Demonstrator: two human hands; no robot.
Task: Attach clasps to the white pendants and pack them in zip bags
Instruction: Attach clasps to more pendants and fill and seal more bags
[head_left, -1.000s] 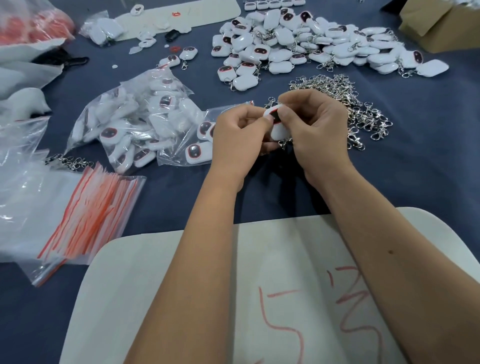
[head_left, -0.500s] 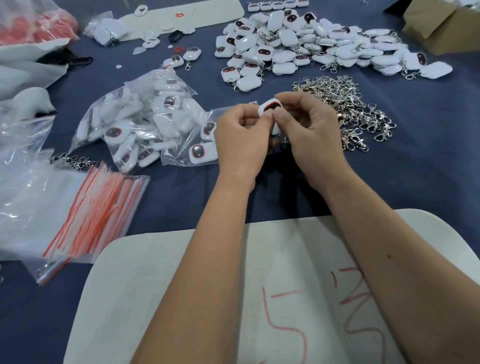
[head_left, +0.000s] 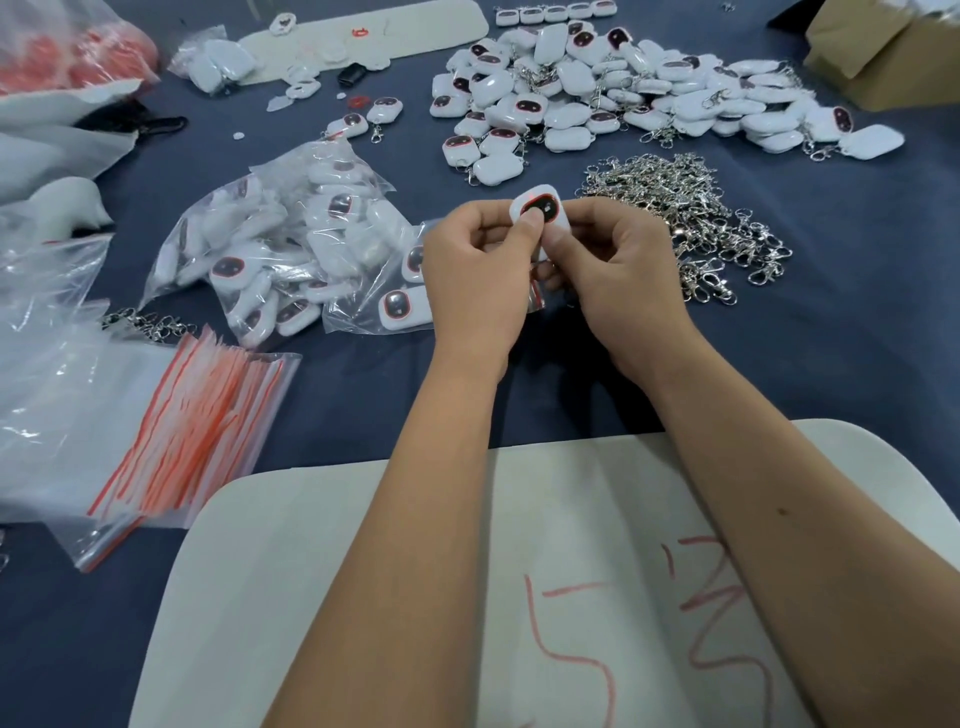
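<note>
**Both hands pinch one white pendant above the dark blue surface**

Much of the held piece is hidden: the left hand (head_left: 470, 270) and right hand (head_left: 618, 265) are drawn together at the centre, fingers curled, thumbs and forefingers clamped on a small rounded white plastic pendant with a dark oval face ringed in red (head_left: 537, 208). Only its top shows above the thumbs; its lower half sits behind the fingers, and whether a clasp hangs from it cannot be told.

At 2 o'clock from the hands lies a tangled heap of shiny silver metal lobster clasps (head_left: 685, 218), just beside the right hand. At 12 to 1 o'clock spreads a wide pile of glossy white pendants (head_left: 623, 93), several with clasps showing. At 9 to 10 o'clock sit crinkled clear plastic bags stuffed with pendants (head_left: 270, 244); the nearest bag's right edge is covered by the left hand. At 8 o'clock lies a fanned stack of flat clear zip bags with red seal strips (head_left: 192, 426), partly under a larger hazy plastic sheet whose contents are not legible. At 6 o'clock, beneath the forearms, is a smooth white rounded board with red scrawled marks (head_left: 291, 571), cut off at the bottom edge. A brown cardboard box (head_left: 883, 57) is cropped at 1 o'clock. The dark blue cloth-like surface (head_left: 831, 338) carries everything.
</note>
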